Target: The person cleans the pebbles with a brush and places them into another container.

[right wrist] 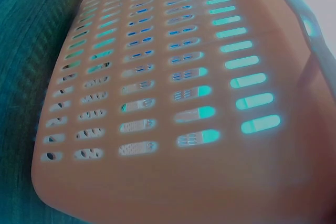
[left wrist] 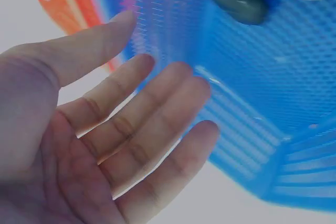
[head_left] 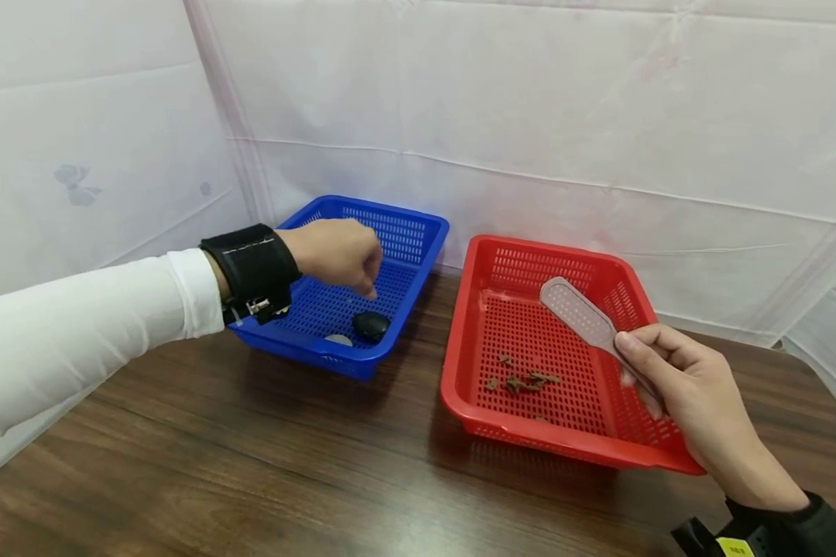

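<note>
My left hand hovers over the blue basket. The left wrist view shows its palm with loosely bent, spread fingers and nothing held. Below it in the basket lie a dark, shiny oval stone-like thing and a pale, rounded flat thing. Between thumb and fingers, my right hand pinches the narrow end of a pale mauve, flat, dotted paddle-shaped piece. That piece is tilted above the red basket. Several small brown dry fragments lie on the basket's floor.
Both baskets stand on a dark wood-grain table, blue left and red right, with a narrow gap between. White sheeting hangs behind and at the sides. The right wrist view shows only the red basket's slotted outer wall and the table.
</note>
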